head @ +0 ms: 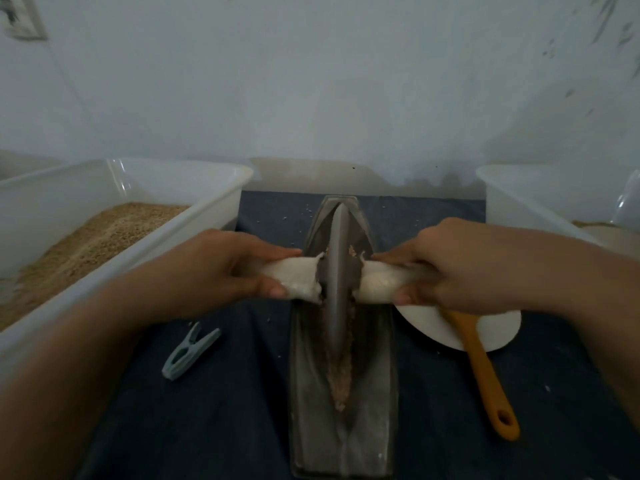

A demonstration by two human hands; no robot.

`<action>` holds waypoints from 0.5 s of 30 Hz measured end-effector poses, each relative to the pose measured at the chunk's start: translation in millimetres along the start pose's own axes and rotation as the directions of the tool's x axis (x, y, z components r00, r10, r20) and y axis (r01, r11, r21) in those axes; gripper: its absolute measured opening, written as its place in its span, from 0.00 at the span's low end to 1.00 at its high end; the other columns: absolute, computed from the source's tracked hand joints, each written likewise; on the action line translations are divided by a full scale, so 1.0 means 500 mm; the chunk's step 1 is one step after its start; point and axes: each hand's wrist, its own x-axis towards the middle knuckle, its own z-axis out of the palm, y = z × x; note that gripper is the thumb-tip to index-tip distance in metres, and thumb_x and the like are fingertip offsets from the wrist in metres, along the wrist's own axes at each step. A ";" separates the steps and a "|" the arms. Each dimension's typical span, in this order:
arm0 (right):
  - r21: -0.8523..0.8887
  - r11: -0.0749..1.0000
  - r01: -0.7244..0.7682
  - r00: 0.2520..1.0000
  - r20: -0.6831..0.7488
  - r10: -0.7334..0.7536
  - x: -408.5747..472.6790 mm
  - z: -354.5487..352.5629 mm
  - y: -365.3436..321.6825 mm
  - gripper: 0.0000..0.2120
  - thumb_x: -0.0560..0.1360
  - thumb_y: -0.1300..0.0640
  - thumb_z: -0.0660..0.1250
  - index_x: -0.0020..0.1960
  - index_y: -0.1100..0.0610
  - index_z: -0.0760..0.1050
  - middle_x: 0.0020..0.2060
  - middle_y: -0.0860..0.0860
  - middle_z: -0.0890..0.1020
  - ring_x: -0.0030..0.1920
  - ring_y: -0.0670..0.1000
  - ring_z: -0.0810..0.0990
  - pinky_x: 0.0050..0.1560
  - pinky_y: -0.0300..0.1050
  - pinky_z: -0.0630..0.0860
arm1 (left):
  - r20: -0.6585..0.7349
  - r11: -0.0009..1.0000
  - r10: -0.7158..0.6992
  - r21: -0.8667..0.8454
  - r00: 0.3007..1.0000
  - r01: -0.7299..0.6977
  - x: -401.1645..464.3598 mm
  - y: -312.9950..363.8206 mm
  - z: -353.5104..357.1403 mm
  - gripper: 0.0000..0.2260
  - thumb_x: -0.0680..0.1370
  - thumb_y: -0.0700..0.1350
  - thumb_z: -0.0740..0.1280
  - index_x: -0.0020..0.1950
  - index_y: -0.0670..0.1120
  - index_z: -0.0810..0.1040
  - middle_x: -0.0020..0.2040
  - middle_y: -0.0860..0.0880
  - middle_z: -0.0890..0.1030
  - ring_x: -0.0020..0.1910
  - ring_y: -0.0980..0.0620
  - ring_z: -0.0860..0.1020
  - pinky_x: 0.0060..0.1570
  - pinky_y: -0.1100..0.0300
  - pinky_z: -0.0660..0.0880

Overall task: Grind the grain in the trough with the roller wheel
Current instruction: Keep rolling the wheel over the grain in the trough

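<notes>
The grain (pixel 340 370) lies as a thin brownish line along the bottom of the trough (pixel 375 393), a long dark boat-shaped channel running straight away from the person on the dark tabletop (pixel 214 417). The roller wheel (pixel 338 271) stands on edge in that channel, about midway along and a little toward the far end, its cloth-wrapped axle (pixel 299 277) sticking out on both sides. The left hand (pixel 221 268) has its grip clenched around the left end of the axle and the right hand (pixel 446 268) is wrapped the same way around the right end — so the wheel is driven from both sides. My judgement is that uneven pressure would tilt the wheel, letting it ride up a sloped wall and throw grain over the rim; a few pale grains already dot the cloth beyond the trough. Running too far could bump the wheel on the trough's far tip. Room sideways is tight: a white tub of grain (pixel 194 216) sits just beside the left hand, another white tub (pixel 512 202) near the right, and under the right hand lie a white plate (pixel 498 330) and an orange-handled brush (pixel 485 372). A pale green clothes peg (pixel 190 351) lies left of the trough, apart from it.
</notes>
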 end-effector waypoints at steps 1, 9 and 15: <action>-0.006 0.999 -0.041 0.998 -0.038 0.041 0.016 0.012 0.009 0.25 0.75 0.44 0.64 0.70 0.38 0.62 0.57 0.48 0.77 0.53 0.47 0.75 0.47 0.40 0.69 | -0.084 0.998 -0.009 0.065 0.996 0.014 0.009 -0.001 0.013 0.23 0.70 0.58 0.67 0.65 0.66 0.68 0.48 0.61 0.77 0.46 0.64 0.75 0.46 0.71 0.68; -0.003 0.995 -0.098 0.968 -0.232 0.095 0.064 0.056 0.039 0.29 0.77 0.47 0.63 0.74 0.42 0.54 0.59 0.51 0.73 0.59 0.52 0.70 0.53 0.45 0.67 | -0.373 0.983 0.061 0.182 0.926 0.009 0.039 -0.016 0.061 0.24 0.73 0.48 0.70 0.69 0.52 0.69 0.53 0.48 0.80 0.51 0.49 0.76 0.48 0.61 0.68; 0.000 1.000 0.022 1.000 0.019 -0.022 -0.005 -0.007 -0.007 0.24 0.73 0.43 0.66 0.68 0.39 0.66 0.49 0.43 0.78 0.47 0.43 0.75 0.40 0.36 0.69 | 0.043 0.998 0.028 -0.065 0.999 -0.025 -0.003 -0.008 -0.006 0.22 0.67 0.63 0.68 0.61 0.71 0.71 0.42 0.61 0.81 0.42 0.64 0.78 0.41 0.71 0.70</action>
